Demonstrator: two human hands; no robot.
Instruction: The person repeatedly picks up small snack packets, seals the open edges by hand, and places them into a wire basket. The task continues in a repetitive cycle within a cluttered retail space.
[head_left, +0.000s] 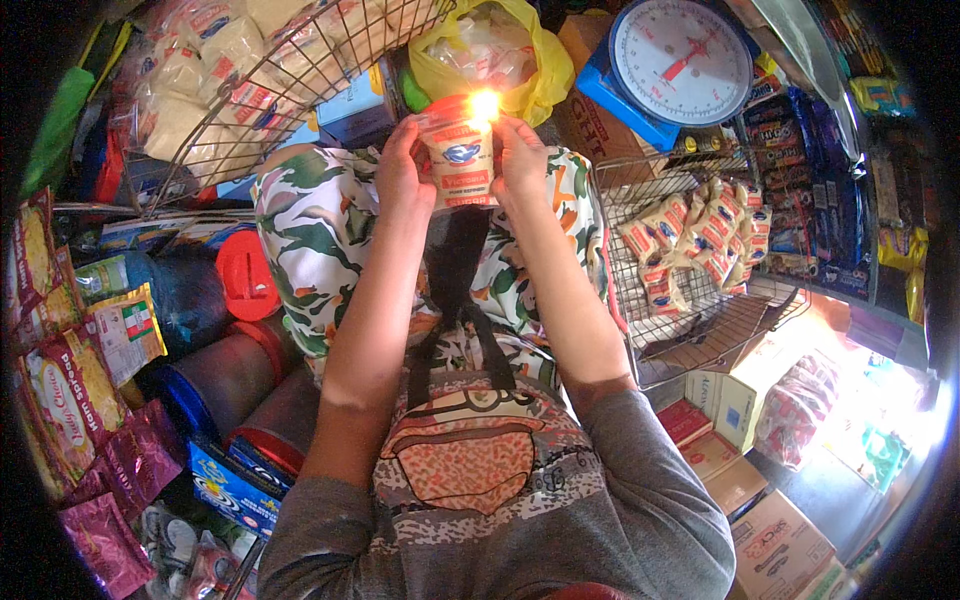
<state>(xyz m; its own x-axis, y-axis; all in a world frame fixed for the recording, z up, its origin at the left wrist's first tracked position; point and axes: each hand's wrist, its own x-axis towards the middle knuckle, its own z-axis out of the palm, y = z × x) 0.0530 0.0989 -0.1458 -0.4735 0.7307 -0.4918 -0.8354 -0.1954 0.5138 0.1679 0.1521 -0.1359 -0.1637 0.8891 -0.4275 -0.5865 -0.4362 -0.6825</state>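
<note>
Between my two hands is a clear plastic bag of sugar (459, 166) with a printed label, held upright over my lap. My left hand (406, 163) grips its left side near the top. My right hand (519, 157) pinches its upper right edge. A bright flame (484, 105) burns right at the top edge of the bag, close to my right fingertips. Its glare hides what it burns on. Something red (442, 107) shows just behind the bag's top, partly covered. A yellow plastic bag (551, 71) with clear plastic inside stands beyond the flame.
On the right, a wire basket (637, 341) holds several small sugar bags (709, 236). A larger wire basket (217, 112) at upper left holds more filled bags. A blue dial scale (679, 64) stands at upper right. Red-lidded jars (247, 277) crowd my left side; cartons (784, 544) lie lower right.
</note>
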